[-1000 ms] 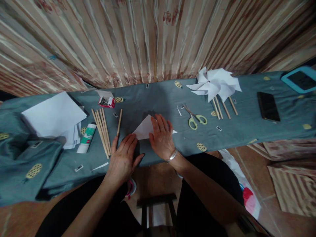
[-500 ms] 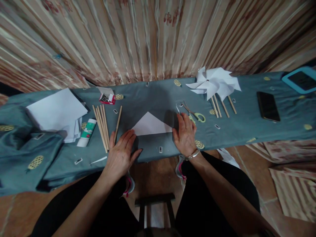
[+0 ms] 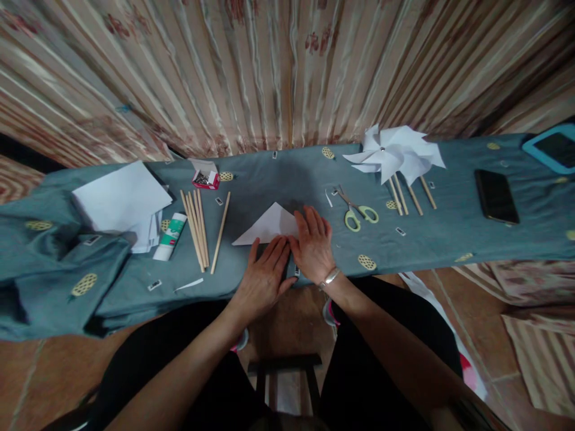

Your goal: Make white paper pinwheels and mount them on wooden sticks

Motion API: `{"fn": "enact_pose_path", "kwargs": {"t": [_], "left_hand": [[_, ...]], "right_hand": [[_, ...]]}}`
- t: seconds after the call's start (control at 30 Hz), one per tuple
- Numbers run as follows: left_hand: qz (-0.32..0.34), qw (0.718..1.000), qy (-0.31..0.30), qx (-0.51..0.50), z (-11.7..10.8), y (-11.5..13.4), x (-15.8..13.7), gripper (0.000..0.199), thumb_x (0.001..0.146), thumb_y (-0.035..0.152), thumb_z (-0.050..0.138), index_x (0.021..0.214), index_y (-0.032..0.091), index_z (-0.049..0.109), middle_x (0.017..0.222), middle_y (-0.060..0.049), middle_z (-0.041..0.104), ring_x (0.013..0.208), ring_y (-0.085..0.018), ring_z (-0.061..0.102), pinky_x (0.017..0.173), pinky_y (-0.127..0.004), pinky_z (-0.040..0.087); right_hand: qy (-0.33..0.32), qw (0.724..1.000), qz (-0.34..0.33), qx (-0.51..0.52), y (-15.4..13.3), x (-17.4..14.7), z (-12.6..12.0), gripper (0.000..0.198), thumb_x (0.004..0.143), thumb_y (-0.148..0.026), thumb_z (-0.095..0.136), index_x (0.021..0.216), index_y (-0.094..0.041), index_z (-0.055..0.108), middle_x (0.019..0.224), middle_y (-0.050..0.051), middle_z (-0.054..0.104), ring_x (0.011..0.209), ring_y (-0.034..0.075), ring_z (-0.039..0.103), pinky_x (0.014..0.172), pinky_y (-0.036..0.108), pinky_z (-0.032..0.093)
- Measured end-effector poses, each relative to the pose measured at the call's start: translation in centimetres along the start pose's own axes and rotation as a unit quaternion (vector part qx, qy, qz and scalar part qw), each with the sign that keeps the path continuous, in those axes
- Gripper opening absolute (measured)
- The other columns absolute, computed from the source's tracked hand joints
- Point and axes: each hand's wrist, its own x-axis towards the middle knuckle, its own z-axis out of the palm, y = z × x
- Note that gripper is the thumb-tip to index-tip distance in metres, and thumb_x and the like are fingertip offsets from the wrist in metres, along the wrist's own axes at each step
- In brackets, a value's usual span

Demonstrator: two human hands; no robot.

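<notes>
A white sheet of paper (image 3: 268,223), folded into a triangle, lies flat on the cloth-covered table with its peak pointing away from me. My left hand (image 3: 264,269) rests along its near edge, fingers stretched out and pressing on the paper. Over the triangle's right part lies my right hand (image 3: 312,242), palm down with fingers extended, hiding that corner. The two hands almost meet at the near edge. Green-handled scissors (image 3: 357,212) lie with blades apart just right of my right hand. A single wooden stick (image 3: 220,233) is to the left of the triangle.
Left are several wooden sticks (image 3: 197,230), a glue stick (image 3: 170,237), a paper stack (image 3: 119,194) and a red box of pins (image 3: 206,178). On the right lie white paper pinwheels (image 3: 393,152), a black phone (image 3: 496,196) and a blue-framed tablet (image 3: 553,148). A striped curtain (image 3: 269,72) hangs behind.
Both hands have moved inward from the triangle's two outer corners and now lie close together at its near edge. The right hand has come away from the scissors, which now show whole.
</notes>
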Motion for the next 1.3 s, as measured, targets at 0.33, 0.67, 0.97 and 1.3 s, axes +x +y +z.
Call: {"fn": "enact_pose_path", "kwargs": {"t": [0.33,0.67,0.97,1.3], "left_hand": [[-0.053,0.997,0.012,0.052,-1.5,-2.5,-4.3,0.061,0.096,0.045,0.048,0.142,0.004,0.045,0.149,-0.026,0.045,0.141,-0.036,0.04,0.116,-0.063,0.023],[-0.075,0.995,0.05,0.049,-2.5,-3.6,-5.9,0.058,0.098,0.045,0.044,0.143,0.009,0.043,0.143,-0.024,0.053,0.135,-0.035,0.048,0.116,-0.061,0.023],[-0.056,0.994,0.084,0.043,-2.9,-2.8,-2.7,0.051,0.098,0.041,0.045,0.138,0.009,0.047,0.143,-0.023,0.053,0.137,-0.035,0.045,0.114,-0.063,0.023],[-0.082,0.995,0.061,0.009,-1.1,-2.8,0.5,0.047,0.095,0.034,0.052,0.135,0.01,0.052,0.142,-0.02,0.055,0.134,-0.036,0.048,0.109,-0.055,0.038]], "right_hand": [[0.0,0.999,0.041,0.017,2.4,-0.6,0.0,0.05,0.093,-0.023,0.041,0.142,-0.01,0.045,0.149,0.02,0.045,0.141,0.03,0.038,0.111,0.05,0.031],[0.056,0.997,0.051,0.033,5.7,-1.6,-1.2,0.05,0.091,-0.019,0.038,0.141,-0.013,0.047,0.148,0.019,0.047,0.139,0.03,0.041,0.111,0.056,0.033],[0.013,0.992,0.003,0.124,4.3,0.0,-1.6,0.047,0.095,-0.026,0.038,0.138,-0.011,0.048,0.137,0.018,0.059,0.128,0.028,0.055,0.109,0.047,0.045],[-0.017,0.988,-0.01,0.15,3.6,-0.3,-1.8,0.044,0.091,-0.027,0.051,0.133,-0.015,0.055,0.134,0.015,0.062,0.12,0.029,0.061,0.099,0.046,0.053]]}}
